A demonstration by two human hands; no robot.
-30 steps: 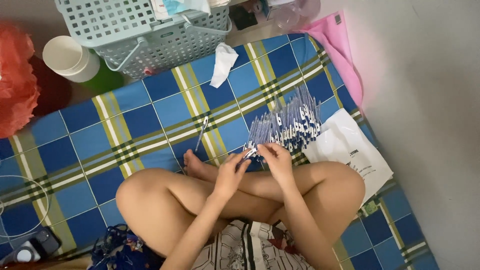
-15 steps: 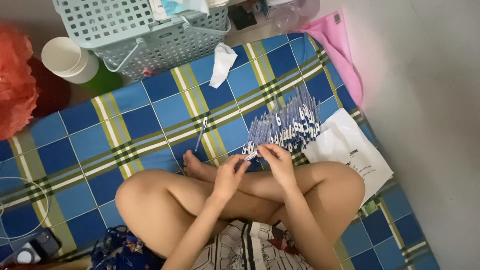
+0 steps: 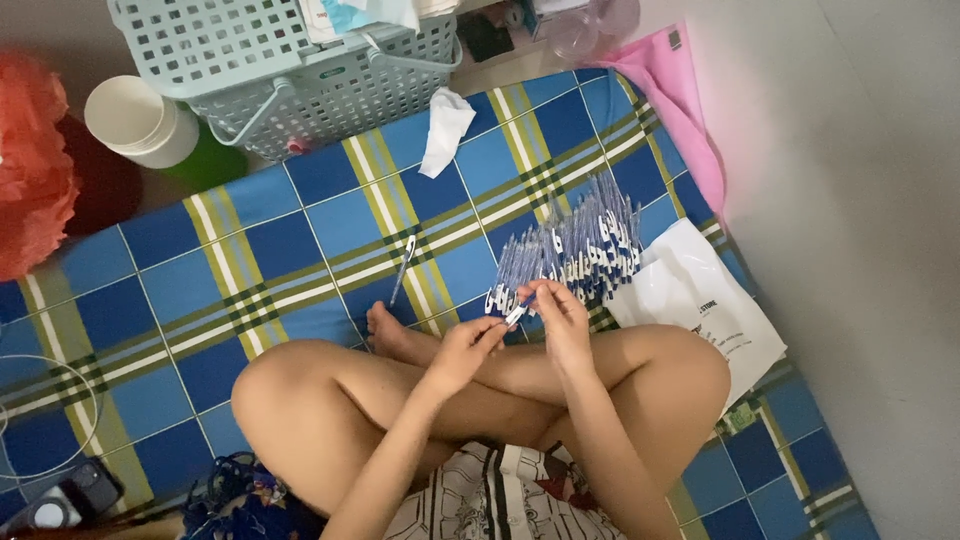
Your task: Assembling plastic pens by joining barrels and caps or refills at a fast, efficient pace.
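Note:
I sit cross-legged on a blue, yellow and green checked mat (image 3: 250, 260). Both hands meet just above my shins. My left hand (image 3: 462, 352) and my right hand (image 3: 557, 318) together pinch a small blue and white pen (image 3: 515, 314) between their fingertips. Right behind them lies a pile of several blue and white pens (image 3: 575, 250), fanned out on the mat. One single pen (image 3: 402, 270) lies apart to the left of the pile, near my foot.
A pale green plastic basket (image 3: 290, 75) stands at the back, with a white cup stack (image 3: 140, 120) to its left. A crumpled tissue (image 3: 445, 130) lies on the mat. A white plastic bag (image 3: 700, 300) rests at the right, beside a grey wall. Pink cloth (image 3: 680, 110) lies at the back right.
My hands stay at the near edge of the pen pile; the fingers shifted slightly on the pen they hold. Nothing else moved.

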